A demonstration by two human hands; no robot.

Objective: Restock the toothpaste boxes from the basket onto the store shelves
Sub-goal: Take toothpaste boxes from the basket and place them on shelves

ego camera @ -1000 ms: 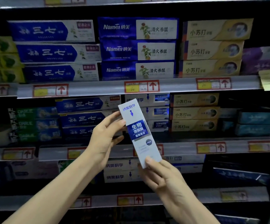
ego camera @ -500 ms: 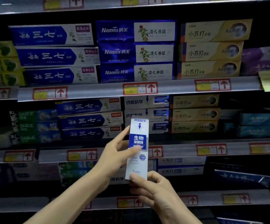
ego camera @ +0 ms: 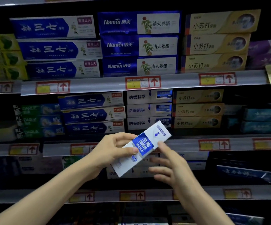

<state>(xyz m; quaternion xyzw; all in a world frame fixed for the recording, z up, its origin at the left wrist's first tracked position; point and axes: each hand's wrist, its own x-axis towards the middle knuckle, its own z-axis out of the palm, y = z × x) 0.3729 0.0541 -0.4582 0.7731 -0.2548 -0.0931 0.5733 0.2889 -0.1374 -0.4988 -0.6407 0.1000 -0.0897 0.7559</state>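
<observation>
A white toothpaste box with a blue label (ego camera: pixel 142 146) hangs tilted in front of the shelves, its top end up to the right. My left hand (ego camera: pixel 115 151) grips it round the middle, thumb on the front face. My right hand (ego camera: pixel 172 166) is just right of the box with fingers spread and relaxed; its index fingertip touches the box's right edge. A stack of three matching white boxes (ego camera: pixel 148 109) lies on the middle shelf right behind the held box. The basket is out of view.
Shelf rails with red price tags (ego camera: pixel 142 82) cross the view. Blue boxes (ego camera: pixel 92 115) sit left of the matching stack, gold boxes (ego camera: pixel 198 109) right of it. More white boxes (ego camera: pixel 131 172) lie on the lower shelf behind my hands.
The box has tipped from upright to leaning right. My right hand let go of its bottom end and moved up to its right side. My left hand now grips it.
</observation>
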